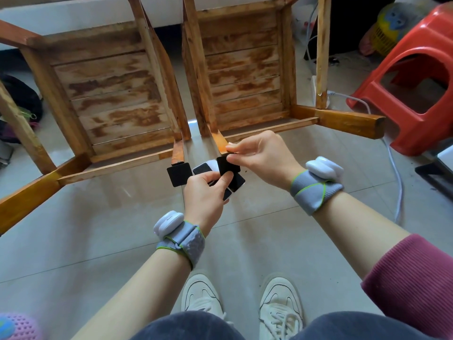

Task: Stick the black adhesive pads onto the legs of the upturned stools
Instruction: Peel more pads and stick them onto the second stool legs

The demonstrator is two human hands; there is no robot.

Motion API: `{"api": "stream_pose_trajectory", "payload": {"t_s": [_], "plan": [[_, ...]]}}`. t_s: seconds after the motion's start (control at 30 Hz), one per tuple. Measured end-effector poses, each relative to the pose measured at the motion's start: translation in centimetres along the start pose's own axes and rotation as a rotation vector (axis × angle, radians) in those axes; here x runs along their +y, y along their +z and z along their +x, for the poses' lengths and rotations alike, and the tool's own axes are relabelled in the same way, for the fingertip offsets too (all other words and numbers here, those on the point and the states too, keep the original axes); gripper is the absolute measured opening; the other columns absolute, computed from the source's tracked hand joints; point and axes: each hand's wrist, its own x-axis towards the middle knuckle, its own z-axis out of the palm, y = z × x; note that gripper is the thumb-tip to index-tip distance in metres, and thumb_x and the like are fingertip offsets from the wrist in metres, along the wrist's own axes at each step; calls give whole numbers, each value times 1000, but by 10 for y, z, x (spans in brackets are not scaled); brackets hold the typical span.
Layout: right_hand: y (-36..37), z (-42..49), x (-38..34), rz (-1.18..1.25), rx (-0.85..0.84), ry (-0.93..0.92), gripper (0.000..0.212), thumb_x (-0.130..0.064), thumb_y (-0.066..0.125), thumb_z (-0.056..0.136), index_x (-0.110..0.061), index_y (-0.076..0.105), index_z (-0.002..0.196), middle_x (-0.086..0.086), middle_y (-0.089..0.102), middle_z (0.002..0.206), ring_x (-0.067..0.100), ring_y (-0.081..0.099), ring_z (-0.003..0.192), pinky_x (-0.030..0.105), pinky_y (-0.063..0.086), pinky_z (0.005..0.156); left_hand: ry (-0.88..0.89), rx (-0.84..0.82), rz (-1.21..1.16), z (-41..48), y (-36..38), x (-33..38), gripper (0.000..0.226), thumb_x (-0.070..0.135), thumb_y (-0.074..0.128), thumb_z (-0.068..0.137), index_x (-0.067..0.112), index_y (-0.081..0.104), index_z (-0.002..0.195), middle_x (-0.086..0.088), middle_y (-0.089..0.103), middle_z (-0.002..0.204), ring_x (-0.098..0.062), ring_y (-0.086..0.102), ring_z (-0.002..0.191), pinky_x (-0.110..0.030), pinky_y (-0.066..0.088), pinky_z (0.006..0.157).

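Note:
Two upturned wooden stools lie side by side on the tiled floor, the left stool [105, 92] and the right stool [245, 69], with their legs pointing toward me. A black pad [179, 174] covers the end of the left stool's near leg. My left hand [206, 200] grips a white backing sheet [236, 184] that carries black pads. My right hand [259, 155] pinches the top edge of one black pad [228, 166], which stands partly lifted off the sheet. This pad hangs just below the bare end of the right stool's near leg [221, 146].
A red plastic stool [414, 77] stands at the right, with a white cable [394, 168] trailing over the floor beside it. A yellow basket [387, 33] sits far right at the back. My white shoes [245, 305] are on the floor below my hands.

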Motion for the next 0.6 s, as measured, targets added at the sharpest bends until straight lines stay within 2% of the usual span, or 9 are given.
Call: {"api": "stream_pose_trajectory", "payload": {"t_s": [0.1, 0.27, 0.33, 0.43, 0.47, 0.53, 0.6], "plan": [[-2, -6, 9, 29, -29, -10, 29, -12, 72, 78, -17, 73, 106, 0, 71, 114, 2, 65, 104, 28, 52, 94, 6, 13, -14, -2, 2, -5, 22, 24, 62, 90, 20, 71, 71, -11, 67, 76, -21, 63, 71, -38, 62, 64], [0, -11, 15, -110, -40, -116, 40, -13, 70, 78, -24, 68, 116, -7, 69, 118, 5, 61, 111, 1, 36, 84, 27, 1, 1, -1, 1, -4, 22, 25, 59, 92, 13, 72, 79, -14, 66, 78, -23, 62, 72, -41, 62, 65], [1, -14, 14, -158, -25, -132, 45, -14, 70, 78, -24, 64, 121, -7, 68, 121, 7, 60, 111, 1, 35, 84, -8, -26, -35, -4, 0, -1, 21, 24, 57, 93, 17, 71, 78, -12, 66, 80, -21, 62, 74, -38, 61, 67], [4, -24, 16, -127, 9, -56, 56, -12, 69, 75, -24, 56, 128, -8, 65, 119, 7, 61, 101, 12, 44, 82, -82, -71, -49, -7, 0, -6, 20, 23, 55, 94, 19, 73, 86, -6, 68, 82, -19, 62, 78, -41, 58, 79], [4, -30, 19, -117, 30, -19, 51, -10, 68, 75, -22, 58, 124, -6, 67, 113, 7, 62, 95, 16, 47, 82, -109, -85, -35, -8, 1, -9, 20, 18, 54, 94, 19, 73, 94, -2, 68, 85, -20, 63, 84, -43, 56, 84], [3, -41, 26, -116, 49, 53, 29, -8, 66, 75, -16, 70, 102, -4, 71, 89, 3, 63, 77, 20, 50, 75, -164, -114, 3, -10, 5, -14, 32, 4, 47, 91, 17, 71, 107, 0, 67, 93, -22, 63, 93, -42, 54, 91], [0, -53, 33, -91, 22, 130, 14, -8, 66, 76, -15, 76, 83, -6, 70, 71, -7, 59, 60, 11, 45, 65, -184, -157, 34, -13, 10, -16, 39, -3, 42, 88, 14, 70, 109, 1, 66, 92, -20, 62, 89, -41, 53, 91]]}}
